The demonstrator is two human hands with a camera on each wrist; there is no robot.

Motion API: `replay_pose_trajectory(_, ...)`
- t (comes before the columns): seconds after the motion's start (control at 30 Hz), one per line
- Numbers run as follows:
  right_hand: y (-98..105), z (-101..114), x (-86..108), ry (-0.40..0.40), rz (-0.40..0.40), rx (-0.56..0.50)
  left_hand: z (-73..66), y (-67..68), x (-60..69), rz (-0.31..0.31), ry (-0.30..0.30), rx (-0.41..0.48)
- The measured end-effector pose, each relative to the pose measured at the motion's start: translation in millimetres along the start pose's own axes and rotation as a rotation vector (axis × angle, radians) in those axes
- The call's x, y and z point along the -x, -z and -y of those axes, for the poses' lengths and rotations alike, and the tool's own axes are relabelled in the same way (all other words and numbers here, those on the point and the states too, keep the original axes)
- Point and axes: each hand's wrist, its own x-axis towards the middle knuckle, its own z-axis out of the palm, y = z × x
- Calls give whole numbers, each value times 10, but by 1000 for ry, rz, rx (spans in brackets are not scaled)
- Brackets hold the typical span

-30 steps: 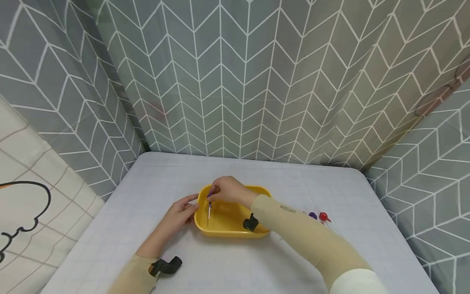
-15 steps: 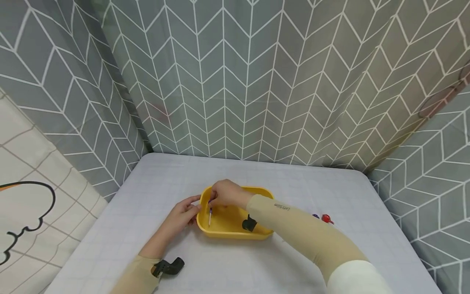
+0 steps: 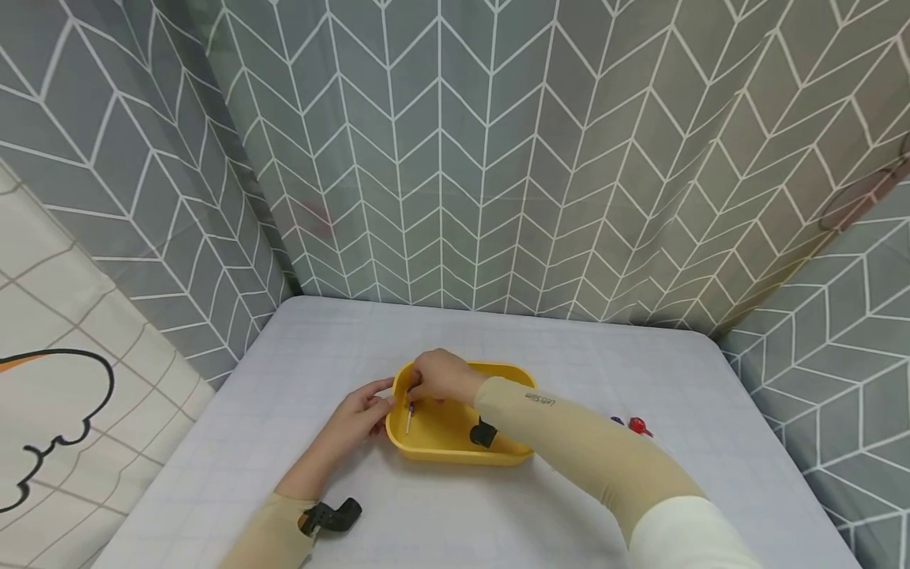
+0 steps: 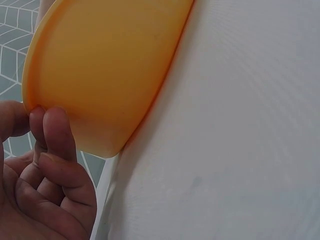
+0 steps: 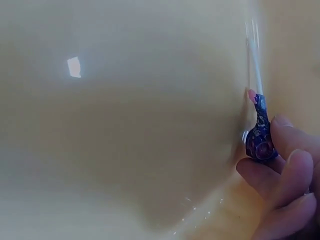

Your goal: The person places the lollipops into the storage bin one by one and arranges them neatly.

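Note:
A yellow basin stands on the table. My right hand reaches inside its left end and pinches a purple-wrapped lollipop, whose white stick lies along the basin's inner wall. In the right wrist view the thumb and fingers are round the candy head. My left hand is at the basin's left end from outside; in the left wrist view its fingertips hold the yellow rim.
On the table right of the basin, a red lollipop and a purple one lie partly behind the right sleeve. A patterned grey curtain hangs behind the table.
The right hand has lowered slightly with the lollipop inside the basin's left end. The left hand keeps its place at the rim. The whole head view has shifted a little.

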Motion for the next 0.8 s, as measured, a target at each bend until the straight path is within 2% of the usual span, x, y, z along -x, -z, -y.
replay_pose_trajectory(0.07,-7,10,-8,5,-4,6,-10,1,6,-4,-2,2)
replay_pose_trajectory(0.3,-30,42,-1,12,-13,-1,-315,-8,167,12,5,23)
replay_pose_trajectory(0.6,-46,25,5,40,-24,-33,-286,-16,144,4,15,16)
replay_pose_trajectory(0.8,-51,12,15,53,-21,-54,-90,-21,57,-16,26,0)
